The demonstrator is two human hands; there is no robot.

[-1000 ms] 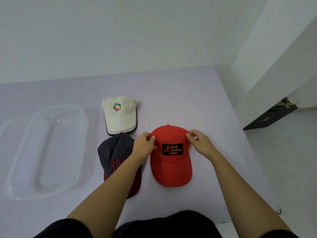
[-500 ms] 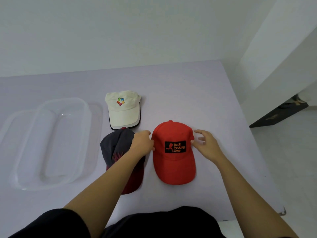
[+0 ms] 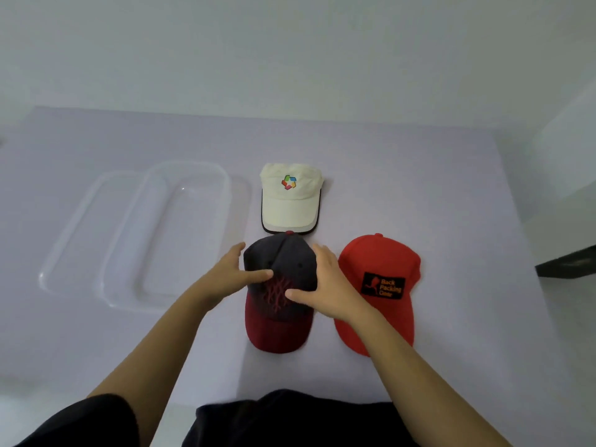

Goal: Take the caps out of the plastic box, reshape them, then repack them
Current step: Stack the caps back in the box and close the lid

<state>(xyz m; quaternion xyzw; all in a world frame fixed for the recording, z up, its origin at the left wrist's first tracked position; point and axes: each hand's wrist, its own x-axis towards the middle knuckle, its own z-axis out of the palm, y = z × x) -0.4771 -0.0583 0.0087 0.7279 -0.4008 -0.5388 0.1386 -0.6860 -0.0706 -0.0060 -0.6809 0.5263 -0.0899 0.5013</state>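
Observation:
Three caps lie on the lilac table (image 3: 419,175). A navy cap with a dark red brim (image 3: 283,330) is in the middle, nearest me. My left hand (image 3: 233,274) clasps its left side, thumb across the crown. My right hand (image 3: 325,285) clasps its right side, thumb on the front panel. To its right lies a red cap (image 3: 383,262) with a black patch, untouched. Behind the navy cap sits a cream cap (image 3: 290,204) with a coloured logo. The clear plastic box (image 3: 167,233) stands empty on the left.
The box's clear lid (image 3: 74,240) lies partly under the box, on its left. The table ends at the right, where a white wall and a dark object (image 3: 567,266) show. My dark clothing fills the bottom edge.
Both hands left the red cap and moved left onto the navy cap. The view shifted, so the red cap now sits to the right of my hands.

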